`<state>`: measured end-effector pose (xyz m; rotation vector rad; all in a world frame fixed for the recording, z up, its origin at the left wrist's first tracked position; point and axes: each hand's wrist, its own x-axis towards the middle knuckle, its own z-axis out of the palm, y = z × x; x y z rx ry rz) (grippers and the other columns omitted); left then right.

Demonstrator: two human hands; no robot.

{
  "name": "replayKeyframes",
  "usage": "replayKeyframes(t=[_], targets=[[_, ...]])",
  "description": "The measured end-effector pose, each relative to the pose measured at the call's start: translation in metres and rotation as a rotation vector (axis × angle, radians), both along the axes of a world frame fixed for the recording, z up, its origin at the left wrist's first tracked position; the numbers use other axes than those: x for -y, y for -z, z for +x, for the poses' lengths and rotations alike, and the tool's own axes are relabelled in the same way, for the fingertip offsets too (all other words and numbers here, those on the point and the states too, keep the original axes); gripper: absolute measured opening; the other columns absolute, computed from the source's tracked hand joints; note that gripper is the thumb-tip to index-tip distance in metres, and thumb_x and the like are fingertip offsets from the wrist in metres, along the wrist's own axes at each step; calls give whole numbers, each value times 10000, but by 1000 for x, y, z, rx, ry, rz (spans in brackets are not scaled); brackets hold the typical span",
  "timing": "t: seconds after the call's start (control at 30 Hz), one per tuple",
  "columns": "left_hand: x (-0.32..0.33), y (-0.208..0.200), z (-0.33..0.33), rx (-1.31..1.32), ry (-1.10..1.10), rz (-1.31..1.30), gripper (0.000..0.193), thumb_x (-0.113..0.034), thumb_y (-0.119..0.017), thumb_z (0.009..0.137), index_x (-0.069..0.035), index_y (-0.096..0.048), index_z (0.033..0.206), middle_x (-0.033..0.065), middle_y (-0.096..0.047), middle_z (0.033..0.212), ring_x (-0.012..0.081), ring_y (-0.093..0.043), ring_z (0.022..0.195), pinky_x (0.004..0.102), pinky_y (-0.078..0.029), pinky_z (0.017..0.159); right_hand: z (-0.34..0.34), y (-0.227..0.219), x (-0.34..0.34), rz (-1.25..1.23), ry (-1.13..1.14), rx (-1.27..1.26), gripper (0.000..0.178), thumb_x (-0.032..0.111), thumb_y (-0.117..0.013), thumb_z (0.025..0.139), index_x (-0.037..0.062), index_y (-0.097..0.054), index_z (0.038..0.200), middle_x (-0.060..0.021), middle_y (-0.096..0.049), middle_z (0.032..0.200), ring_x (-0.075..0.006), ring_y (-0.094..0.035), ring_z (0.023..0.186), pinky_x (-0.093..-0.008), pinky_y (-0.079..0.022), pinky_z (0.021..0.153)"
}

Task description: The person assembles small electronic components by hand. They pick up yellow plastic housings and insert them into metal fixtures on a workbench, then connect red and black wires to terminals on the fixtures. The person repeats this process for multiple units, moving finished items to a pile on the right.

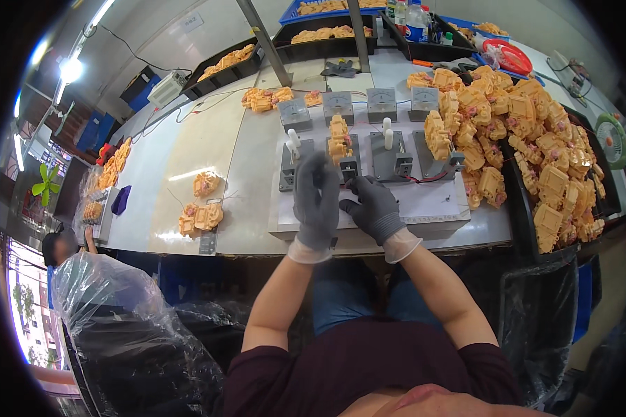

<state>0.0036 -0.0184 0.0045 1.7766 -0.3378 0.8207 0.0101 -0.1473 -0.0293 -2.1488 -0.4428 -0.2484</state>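
My left hand (316,201), in a grey glove, is raised beside the left test fixture (287,170), fingers pointing up and slightly blurred, with nothing visible in it. My gloved right hand (374,208) reaches to the front of the second fixture (350,165); its fingertips are at the fixture's edge and its thumb stands apart. An orange-yellow plastic moulded part (339,139) sits upright on that second fixture. The third fixture (388,160) has a white-handled clamp and holds no part. Another moulded part (437,135) stands on the right fixture, where red wires (428,179) run along the front.
Analog meters (338,105) line up behind the fixtures. A large heap of moulded parts (528,125) fills the right, partly in a black tray (528,201). A few parts (203,217) lie at left. Metal posts (266,43) rise behind. A person (66,247) sits far left.
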Motion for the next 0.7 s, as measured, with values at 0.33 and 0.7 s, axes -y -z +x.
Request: replayKeyframes(t=[0.33, 0.7], targets=[[3, 35, -13, -359, 70, -421, 289, -73, -507, 894, -23, -520, 1178, 24, -570, 981, 77, -526, 833, 212, -460, 707, -24, -13, 93, -73, 278, 343, 199, 132, -649, 763, 112, -638, 961, -100, -617, 933, -300, -594, 880, -392, -485, 749], [4, 34, -13, -376, 104, -450, 303, -80, -506, 892, -30, -529, 1190, 24, -570, 977, 71, -529, 834, 212, -474, 694, -14, 19, 137, -205, 622, 456, 237, 201, -695, 704, 81, -539, 573, -45, -563, 654, -272, -541, 681, -386, -440, 613]])
